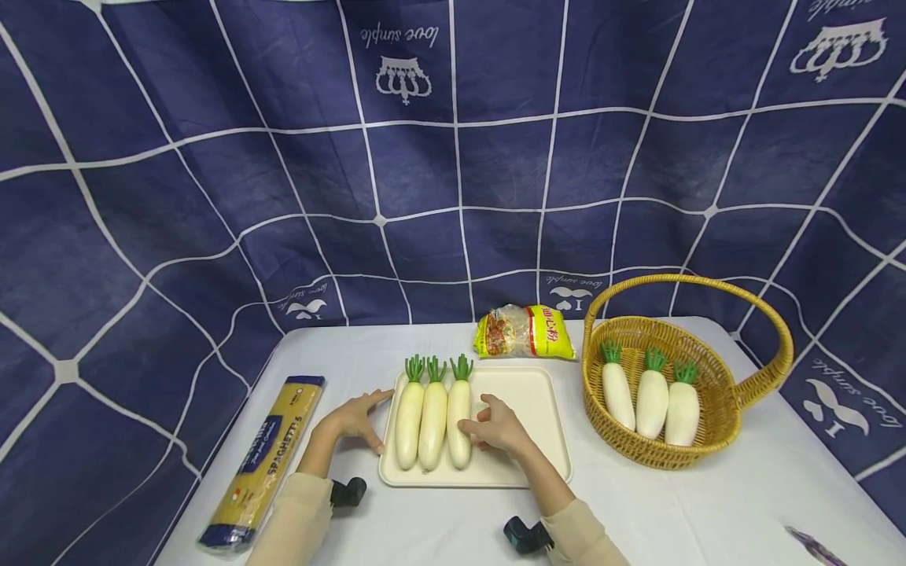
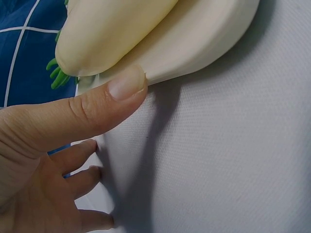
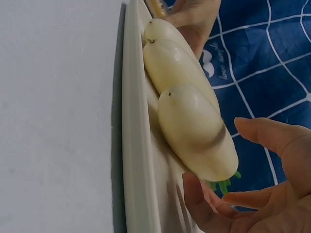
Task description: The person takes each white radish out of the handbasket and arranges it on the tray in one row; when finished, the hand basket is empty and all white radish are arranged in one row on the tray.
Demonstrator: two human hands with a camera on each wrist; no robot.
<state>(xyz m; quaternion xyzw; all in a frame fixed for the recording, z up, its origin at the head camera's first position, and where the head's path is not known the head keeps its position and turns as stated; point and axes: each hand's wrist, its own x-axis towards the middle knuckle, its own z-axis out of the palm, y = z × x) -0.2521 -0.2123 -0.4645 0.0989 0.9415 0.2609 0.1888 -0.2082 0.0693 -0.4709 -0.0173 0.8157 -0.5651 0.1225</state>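
Observation:
Three white radishes with green tops lie side by side on the left half of a cream tray (image 1: 524, 409): a left one (image 1: 409, 428), a middle one (image 1: 432, 431) and a right one (image 1: 459, 413). My left hand (image 1: 354, 417) is at the tray's left edge with its fingers spread; in the left wrist view its thumb (image 2: 127, 86) meets the rim. Over the tray, my right hand (image 1: 499, 427) is beside the right radish. The right wrist view shows its thumb and fingers (image 3: 194, 194) parted near that radish (image 3: 194, 131), with no grip on it.
A wicker basket (image 1: 630, 450) with a tall handle stands on the right, three more white radishes (image 1: 651, 402) inside. A yellow food bag (image 1: 552, 332) lies behind the tray. A spaghetti pack (image 1: 265, 464) lies on the left. A slim, pen-like object (image 1: 814, 545) shows at the lower right.

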